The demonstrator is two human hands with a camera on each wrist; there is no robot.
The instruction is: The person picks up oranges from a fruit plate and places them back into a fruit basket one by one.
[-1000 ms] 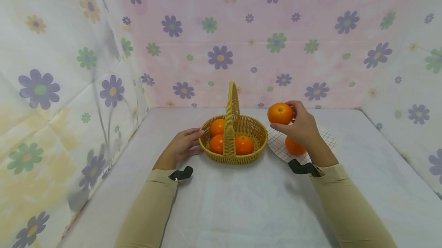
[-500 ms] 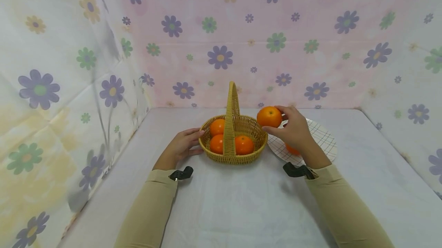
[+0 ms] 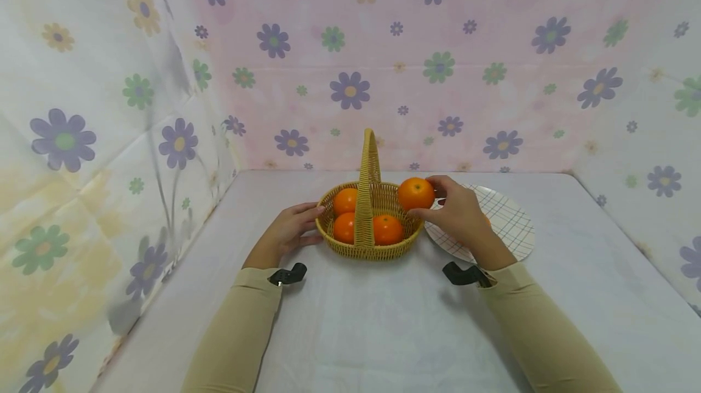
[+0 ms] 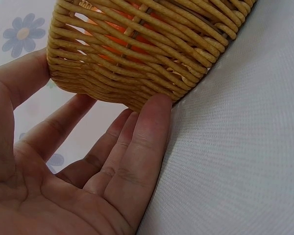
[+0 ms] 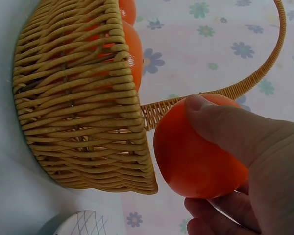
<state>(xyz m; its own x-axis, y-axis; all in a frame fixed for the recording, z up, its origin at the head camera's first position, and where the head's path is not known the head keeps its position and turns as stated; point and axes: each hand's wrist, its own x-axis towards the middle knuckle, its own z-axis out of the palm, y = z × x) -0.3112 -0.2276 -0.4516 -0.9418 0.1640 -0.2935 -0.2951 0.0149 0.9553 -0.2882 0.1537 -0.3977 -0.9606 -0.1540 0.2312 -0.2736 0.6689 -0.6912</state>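
Note:
A woven wicker basket (image 3: 331, 236) with a tall handle (image 3: 367, 162) stands mid-table and holds three oranges (image 3: 387, 229). My right hand (image 3: 459, 213) grips a fourth orange (image 3: 415, 193) over the basket's right rim; the right wrist view shows my thumb across that orange (image 5: 196, 156) beside the basket wall (image 5: 83, 122). My left hand (image 3: 287, 232) rests against the basket's left side with straight fingers (image 4: 137, 156) touching its woven wall (image 4: 137, 63). Behind my right hand, a sliver of another orange (image 3: 487, 220) shows on the plate.
A white plate (image 3: 509, 222) with a grid pattern lies right of the basket. Flowered cloth walls enclose the table at the left, back and right. The white tablecloth (image 3: 372, 326) stretches to the front edge.
My right hand has carried the orange left and down, from above the plate to the basket's right rim. The left hand and basket have stayed still.

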